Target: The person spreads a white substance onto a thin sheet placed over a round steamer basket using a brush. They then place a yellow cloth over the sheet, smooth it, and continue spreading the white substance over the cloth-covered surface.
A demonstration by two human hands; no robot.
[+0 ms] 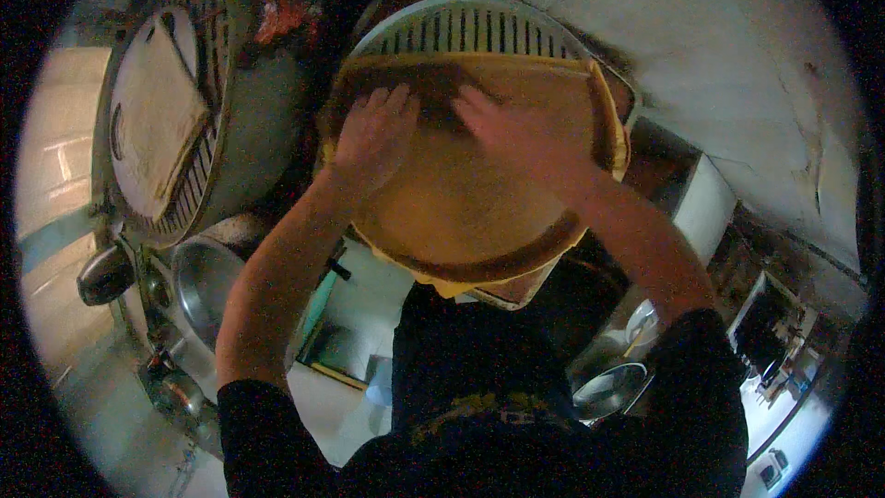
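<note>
A large round vessel with a slotted pale rim plate [484,24] stands before me. A yellow-orange cloth or sheet [477,200] lines it, its folded edge hanging over the near side and the right side. Both hands rest on or just above this lining, near its dark far part. My left hand [380,124] is at the left with its fingers pointing away from me. My right hand [491,117] reaches in from the right, fingers pointing up and left. No object shows in either hand; whether they press on the surface cannot be told.
At the left stands a large round pot with a slotted top [207,180], a folded pale cloth [166,104] lying on it. Below are a metal bowl [207,290] and several ladles or pans [173,391]. Another metal bowl [608,391] is at the lower right. A light wall rises at the upper right.
</note>
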